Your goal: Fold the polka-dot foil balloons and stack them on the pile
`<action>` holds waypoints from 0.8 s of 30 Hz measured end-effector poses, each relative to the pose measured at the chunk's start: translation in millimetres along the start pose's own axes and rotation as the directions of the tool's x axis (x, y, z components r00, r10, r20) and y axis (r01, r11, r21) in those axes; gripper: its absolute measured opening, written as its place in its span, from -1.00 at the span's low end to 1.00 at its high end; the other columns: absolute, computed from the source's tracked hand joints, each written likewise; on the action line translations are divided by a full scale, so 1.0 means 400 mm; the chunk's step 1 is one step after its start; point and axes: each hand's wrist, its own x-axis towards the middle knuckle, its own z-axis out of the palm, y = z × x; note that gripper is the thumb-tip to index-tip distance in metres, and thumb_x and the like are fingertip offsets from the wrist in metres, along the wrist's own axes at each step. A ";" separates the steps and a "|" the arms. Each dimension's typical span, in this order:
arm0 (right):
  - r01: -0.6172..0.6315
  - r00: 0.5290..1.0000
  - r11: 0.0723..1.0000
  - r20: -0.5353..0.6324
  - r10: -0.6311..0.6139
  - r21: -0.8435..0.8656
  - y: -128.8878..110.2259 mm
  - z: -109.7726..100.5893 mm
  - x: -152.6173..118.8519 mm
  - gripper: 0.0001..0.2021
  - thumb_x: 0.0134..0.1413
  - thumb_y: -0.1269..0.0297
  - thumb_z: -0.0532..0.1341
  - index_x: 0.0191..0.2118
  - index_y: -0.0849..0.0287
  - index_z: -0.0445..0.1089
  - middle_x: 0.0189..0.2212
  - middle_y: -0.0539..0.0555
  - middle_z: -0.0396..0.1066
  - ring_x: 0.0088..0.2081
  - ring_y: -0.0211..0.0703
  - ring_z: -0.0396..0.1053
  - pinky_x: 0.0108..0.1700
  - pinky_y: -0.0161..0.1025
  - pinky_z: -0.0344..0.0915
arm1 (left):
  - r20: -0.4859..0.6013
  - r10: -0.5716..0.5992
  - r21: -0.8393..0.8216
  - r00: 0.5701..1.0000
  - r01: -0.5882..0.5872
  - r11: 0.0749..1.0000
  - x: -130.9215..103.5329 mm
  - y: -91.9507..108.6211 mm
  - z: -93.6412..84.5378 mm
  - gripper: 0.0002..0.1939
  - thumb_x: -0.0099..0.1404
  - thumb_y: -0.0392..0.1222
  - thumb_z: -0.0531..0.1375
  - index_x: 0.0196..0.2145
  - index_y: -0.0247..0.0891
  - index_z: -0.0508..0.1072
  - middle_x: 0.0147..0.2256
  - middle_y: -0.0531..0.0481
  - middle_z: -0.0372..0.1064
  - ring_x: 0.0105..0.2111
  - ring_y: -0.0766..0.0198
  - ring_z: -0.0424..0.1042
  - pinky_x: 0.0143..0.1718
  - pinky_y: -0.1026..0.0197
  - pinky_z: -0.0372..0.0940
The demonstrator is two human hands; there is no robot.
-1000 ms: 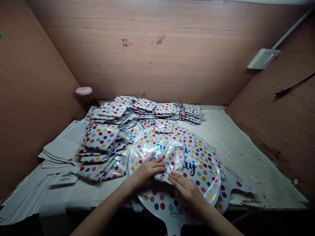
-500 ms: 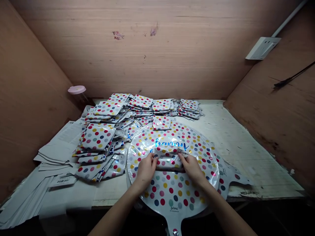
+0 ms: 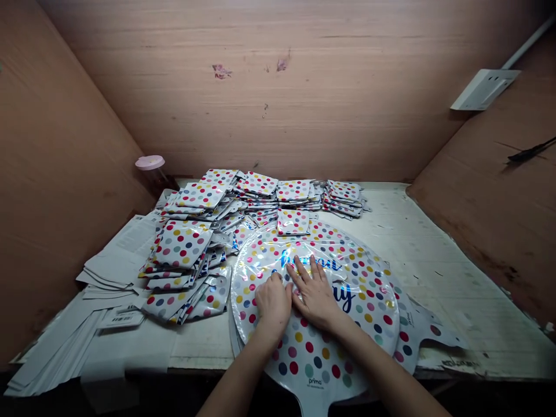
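Note:
A flat, uninflated foil balloon [image 3: 319,353] with coloured dots and blue lettering lies at the front middle, its tail hanging over the table edge. On it, my right hand [image 3: 315,292] is pressed flat with the fingers spread. My left hand [image 3: 273,301] rests beside it on the foil, fingers curled in; whatever they may hold is hidden. Part of the lettering is covered by my hands. More dotted balloons lie beneath, one tail [image 3: 443,333] sticking out to the right. Just beyond lies a small folded balloon [image 3: 293,222].
Stacks of folded dotted balloons [image 3: 182,243] stand at the left, with further stacks [image 3: 343,197] along the back. Paper sheets [image 3: 113,260] fan out at far left near a pink-lidded cup [image 3: 150,163]. Wooden panels [image 3: 347,98] enclose the table; a socket [image 3: 484,90] is at upper right.
Both hands were gripping a folded-over edge of the balloon; it now lies flatter, showing more blue lettering. My right hand has opened onto the foil. The view has shifted slightly left.

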 end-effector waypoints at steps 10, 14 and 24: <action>0.019 0.998 0.994 -0.059 -0.013 0.107 0.017 -0.007 -0.009 -0.36 0.28 0.22 -0.08 0.38 -0.01 -0.39 0.38 0.01 -0.30 0.36 0.12 -0.33 0.29 0.20 -0.12 | -0.074 0.001 -0.371 0.997 -0.029 0.928 0.012 -0.001 0.013 -0.91 0.25 -0.25 0.15 -0.27 -0.26 0.38 -0.19 -0.21 0.42 -0.08 -0.03 0.37 -0.07 0.01 0.26; -0.076 0.975 0.956 -0.181 0.130 0.282 0.041 -0.092 0.001 -0.42 0.35 0.13 -0.17 0.38 0.00 -0.40 0.38 0.02 -0.29 0.37 0.02 -0.31 0.29 0.10 -0.06 | -0.115 -0.020 -0.569 0.993 -0.049 0.821 0.130 0.005 -0.041 -0.83 0.40 -0.09 0.00 -0.18 -0.21 0.27 -0.30 -0.01 0.43 -0.31 0.26 0.43 -0.28 0.28 0.30; -0.106 0.990 0.985 -0.075 0.117 0.139 0.128 0.009 0.198 -0.51 0.32 0.14 -0.11 0.29 0.15 0.09 0.31 0.10 0.00 0.33 0.08 -0.13 0.25 0.08 0.02 | -0.105 -0.378 -0.564 0.920 0.258 0.784 0.400 0.162 -0.073 -0.56 0.27 -0.21 0.21 0.05 -0.43 0.23 0.12 -0.40 0.17 0.20 -0.08 0.08 0.16 -0.09 0.00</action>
